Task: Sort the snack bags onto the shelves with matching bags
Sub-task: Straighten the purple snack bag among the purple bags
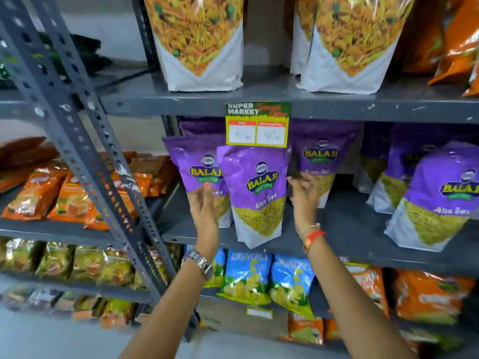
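I see a purple Aloo Sev bag (255,195) standing upright at the front edge of the grey middle shelf (344,229), its base slightly over the lip. My left hand (206,206) is just beside its left edge and my right hand (304,195) just beside its right edge. Both hands are smeared by motion, so I cannot tell whether either touches the bag; the fingers (295,181) look spread and released, grasping nothing. A second purple bag (193,167) stands close behind on the left, its lower half hidden by my left hand and the front bag. A yellow price tag (257,125) hangs from the shelf above and covers the front bag's top edge; its handwritten figures are hard to read. More purple bags (440,200) stand to the right, the nearest cut off by the frame edge. Orange packets (33,195) on the neighbouring rack are too blurred to name.
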`<state>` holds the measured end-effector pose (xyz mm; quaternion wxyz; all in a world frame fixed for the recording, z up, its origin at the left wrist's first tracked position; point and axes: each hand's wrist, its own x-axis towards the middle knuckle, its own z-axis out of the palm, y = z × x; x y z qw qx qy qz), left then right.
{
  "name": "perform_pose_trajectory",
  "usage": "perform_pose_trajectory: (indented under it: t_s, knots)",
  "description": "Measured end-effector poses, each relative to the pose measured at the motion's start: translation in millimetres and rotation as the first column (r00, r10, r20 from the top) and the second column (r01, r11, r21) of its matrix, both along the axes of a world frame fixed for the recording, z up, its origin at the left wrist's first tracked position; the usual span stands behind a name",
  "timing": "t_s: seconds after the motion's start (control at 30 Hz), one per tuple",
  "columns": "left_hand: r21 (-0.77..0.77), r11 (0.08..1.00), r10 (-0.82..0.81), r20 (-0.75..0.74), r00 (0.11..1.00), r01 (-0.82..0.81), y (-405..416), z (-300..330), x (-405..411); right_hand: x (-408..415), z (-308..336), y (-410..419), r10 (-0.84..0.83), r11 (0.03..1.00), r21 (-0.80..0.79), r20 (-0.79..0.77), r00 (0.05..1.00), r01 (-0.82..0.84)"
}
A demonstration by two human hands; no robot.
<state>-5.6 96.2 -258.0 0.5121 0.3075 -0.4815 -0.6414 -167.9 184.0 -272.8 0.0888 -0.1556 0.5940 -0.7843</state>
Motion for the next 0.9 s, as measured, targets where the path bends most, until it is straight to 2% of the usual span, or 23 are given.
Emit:
perform_pose_trajectory:
  t_s: [0.1, 0.2, 0.27, 0.33, 0.53, 0.6, 0.7, 0.9]
  knots:
    - [0.175, 0.964, -0.225, 0.149, 0.963, 0.198, 10.8, -40.4, -13.8, -9.9, -15.3, -1.2, 0.239, 0.936, 0.233, 0.125, 0.963, -0.262]
    - [0.281, 0.892, -0.407, 0.154, 0.9, 0.355, 14.7, -70.0, -25.1, -16.4, -22.5, -3.6, 0.378, 0.824, 0.336, 0.275, 0.884, -0.457]
    - [0.33, 0.867, -0.445, 0.177, 0.878, 0.373, 22.1, -67.4, -29.7, -17.6, -30.2, -2.6, 0.425, 0.767, 0.345, 0.359, 0.831, -0.541]
    - [0.332, 0.883, -0.406, 0.19, 0.894, 0.33, 29.6, -58.0, -34.5, -16.6, -34.3, 1.9, 0.457, 0.756, 0.329, 0.353, 0.816, -0.566]
    - [0.277, 0.9, -0.39, 0.165, 0.906, 0.337, 36.0, -55.0, -56.5, -28.9, -44.6, 24.7, 0.424, 0.822, 0.313, 0.221, 0.878, -0.475]
    - [0.256, 0.895, -0.422, 0.218, 0.88, 0.366, 40.0, -50.6, -69.7, -38.9, -45.1, 35.1, 0.365, 0.866, 0.296, 0.179, 0.914, -0.404]
    - [0.241, 0.857, -0.504, 0.213, 0.837, 0.455, 45.8, -42.3, -93.7, -53.8, -41.0, 48.6, 0.245, 0.923, 0.266, 0.15, 0.958, -0.277]
    - [0.267, 0.777, -0.627, 0.237, 0.743, 0.57, 53.2, -35.9, -133.8, -74.0, -46.5, 71.3, 0.06, 0.97, 0.227, 0.129, 0.99, -0.088]
